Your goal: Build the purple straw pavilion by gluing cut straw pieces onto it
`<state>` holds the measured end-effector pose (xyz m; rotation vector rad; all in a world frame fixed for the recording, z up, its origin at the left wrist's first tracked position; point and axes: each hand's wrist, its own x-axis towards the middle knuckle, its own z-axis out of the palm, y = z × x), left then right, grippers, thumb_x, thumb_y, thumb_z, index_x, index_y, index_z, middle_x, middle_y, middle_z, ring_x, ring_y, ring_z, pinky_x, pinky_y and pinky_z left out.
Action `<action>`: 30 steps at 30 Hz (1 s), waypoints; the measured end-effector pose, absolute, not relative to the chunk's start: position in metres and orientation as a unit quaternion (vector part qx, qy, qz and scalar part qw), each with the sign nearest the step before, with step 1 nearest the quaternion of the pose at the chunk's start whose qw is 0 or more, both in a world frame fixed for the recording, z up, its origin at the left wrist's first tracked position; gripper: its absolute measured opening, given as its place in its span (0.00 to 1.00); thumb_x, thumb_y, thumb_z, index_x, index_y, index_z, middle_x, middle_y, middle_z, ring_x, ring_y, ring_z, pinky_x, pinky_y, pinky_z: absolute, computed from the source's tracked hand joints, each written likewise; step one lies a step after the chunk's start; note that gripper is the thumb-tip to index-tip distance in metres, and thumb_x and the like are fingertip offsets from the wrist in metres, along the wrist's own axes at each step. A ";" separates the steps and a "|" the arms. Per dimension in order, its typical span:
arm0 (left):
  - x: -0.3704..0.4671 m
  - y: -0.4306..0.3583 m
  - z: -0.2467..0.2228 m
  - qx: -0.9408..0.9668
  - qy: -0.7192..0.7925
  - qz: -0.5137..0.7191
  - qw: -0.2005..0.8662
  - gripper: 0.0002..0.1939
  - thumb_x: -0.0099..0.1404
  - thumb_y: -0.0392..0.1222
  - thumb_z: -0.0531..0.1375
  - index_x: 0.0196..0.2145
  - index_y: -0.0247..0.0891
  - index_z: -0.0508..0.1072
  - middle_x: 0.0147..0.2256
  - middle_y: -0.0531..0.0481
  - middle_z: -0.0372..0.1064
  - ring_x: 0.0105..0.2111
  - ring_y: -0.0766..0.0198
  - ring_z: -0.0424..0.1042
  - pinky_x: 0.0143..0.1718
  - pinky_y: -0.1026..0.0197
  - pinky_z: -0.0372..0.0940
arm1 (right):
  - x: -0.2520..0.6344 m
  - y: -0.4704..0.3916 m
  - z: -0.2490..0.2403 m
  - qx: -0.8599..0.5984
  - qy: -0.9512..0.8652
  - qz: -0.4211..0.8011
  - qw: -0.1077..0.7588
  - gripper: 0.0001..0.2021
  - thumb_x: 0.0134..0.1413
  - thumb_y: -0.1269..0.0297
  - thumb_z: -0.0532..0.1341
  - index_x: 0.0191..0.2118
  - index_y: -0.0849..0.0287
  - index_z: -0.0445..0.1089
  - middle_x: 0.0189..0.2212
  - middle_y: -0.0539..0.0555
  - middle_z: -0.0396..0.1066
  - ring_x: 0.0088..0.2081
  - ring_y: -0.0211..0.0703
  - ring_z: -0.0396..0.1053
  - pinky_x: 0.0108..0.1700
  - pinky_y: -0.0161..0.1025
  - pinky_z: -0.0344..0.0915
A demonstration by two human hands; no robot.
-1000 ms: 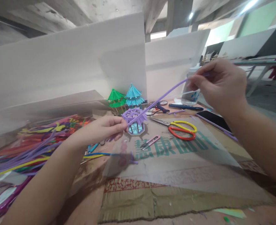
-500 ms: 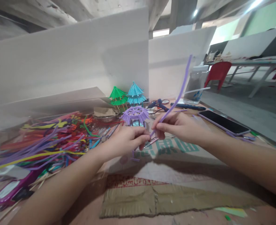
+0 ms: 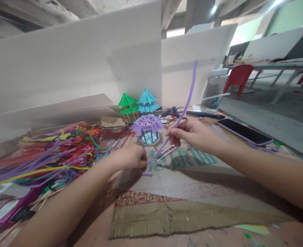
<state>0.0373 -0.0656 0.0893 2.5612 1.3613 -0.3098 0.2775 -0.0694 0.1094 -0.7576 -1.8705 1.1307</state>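
Note:
Pinched in my right hand (image 3: 188, 133) is a long purple pipe cleaner (image 3: 189, 94), its upper end rising and its lower end slanting down toward the cardboard (image 3: 182, 180). My left hand (image 3: 134, 157) rests low over the cardboard, fingers curled together; a purple bit shows at the fingertips, but what they hold is hidden. Just below them lies a short purple pipe cleaner piece (image 3: 147, 174). Small scissors (image 3: 166, 153) lie between my hands. Behind stands a small pavilion (image 3: 148, 128) with a purple fringed roof, dark posts and a light blue floor.
Green (image 3: 128, 103) and blue (image 3: 147, 100) model pavilions stand at the back. Loose pipe cleaners (image 3: 56, 154) heap on the left, beside a purple glue bottle-like object (image 3: 17, 207). On the right are a phone (image 3: 244, 131), a cutter knife (image 3: 205, 114), a glue gun (image 3: 172, 112) and a clear bottle (image 3: 214, 91).
My left hand has moved left and down, away from the long pipe cleaner's lower end, to the short pieces on the cardboard. My right hand still holds the long one, now more upright.

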 end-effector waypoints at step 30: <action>0.092 -0.077 0.033 0.606 0.368 0.352 0.611 0.18 0.55 0.50 0.69 0.36 0.32 0.76 0.27 0.49 0.74 0.26 0.68 0.72 0.31 0.64 0.66 | 0.288 -0.070 0.039 -0.379 -0.710 0.446 0.392 0.07 0.55 0.61 0.62 0.35 0.59 0.71 0.24 0.48 0.70 0.26 0.37 0.67 0.29 0.35 0.64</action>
